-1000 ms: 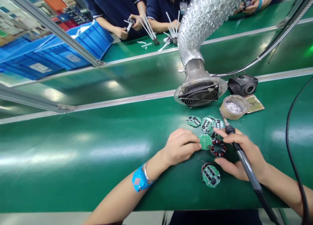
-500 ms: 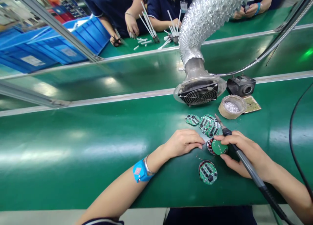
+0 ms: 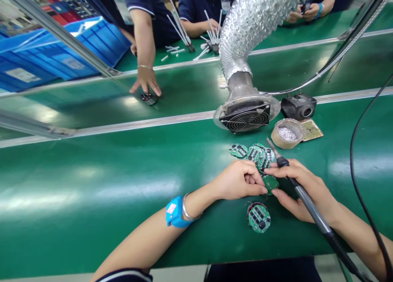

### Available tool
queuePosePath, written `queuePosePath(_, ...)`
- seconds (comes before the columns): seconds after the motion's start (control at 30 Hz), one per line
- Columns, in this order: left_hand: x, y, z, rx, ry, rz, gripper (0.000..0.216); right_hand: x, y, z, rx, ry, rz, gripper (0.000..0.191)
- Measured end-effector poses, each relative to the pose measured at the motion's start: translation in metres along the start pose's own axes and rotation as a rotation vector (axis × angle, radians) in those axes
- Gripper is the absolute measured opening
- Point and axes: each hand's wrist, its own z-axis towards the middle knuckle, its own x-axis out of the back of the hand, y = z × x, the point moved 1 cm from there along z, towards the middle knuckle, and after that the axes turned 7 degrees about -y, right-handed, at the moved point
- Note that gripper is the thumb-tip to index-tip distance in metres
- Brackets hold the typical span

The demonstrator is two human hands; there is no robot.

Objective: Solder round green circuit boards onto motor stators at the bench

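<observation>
My left hand [image 3: 241, 180] pinches the left edge of a small round green circuit board [image 3: 270, 183] that lies over a coil part on the green belt [image 3: 123, 183]. My right hand [image 3: 302, 190] grips a black soldering iron [image 3: 302, 194] with its tip pointing up and left, and its fingertips touch the same board from the right. A finished round board on a coil [image 3: 258, 217] lies just below the hands. A loose heap of round green boards [image 3: 253, 152] sits just above them.
A fume fan on a silver flexible duct [image 3: 245, 114] stands behind the boards. Beside it are a tape ring holding silvery solder bits [image 3: 287, 134], a sponge pad [image 3: 311, 129] and a black holder [image 3: 298, 106]. A co-worker's hand [image 3: 145, 83] reaches onto the far belt. Blue crates [image 3: 61, 57] stand at left.
My left hand has closed in on the green board, pinching it against my right fingers. A co-worker's arm has reached down onto the far belt over a small dark part.
</observation>
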Motion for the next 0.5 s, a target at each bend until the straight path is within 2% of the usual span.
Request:
queuePosePath(0.1,-0.002,0.004,0.001,0.013,-0.004,0.047,0.011,-0.001,-0.009,0.005,-0.035,0.078,-0.004,0.035)
queuePosePath(0.27,-0.002,0.005,0.001,0.034,-0.005,0.062,0.012,0.001,-0.014,0.011,-0.028,0.059,0.002,0.033)
queuePosePath(0.37,-0.002,0.003,0.000,0.074,-0.009,-0.042,0.014,-0.001,-0.014,0.010,0.024,0.051,-0.067,0.030)
queuePosePath(0.5,-0.009,-0.004,-0.002,0.096,0.053,-0.197,0.015,-0.010,-0.014,0.001,0.050,0.070,-0.160,0.028)
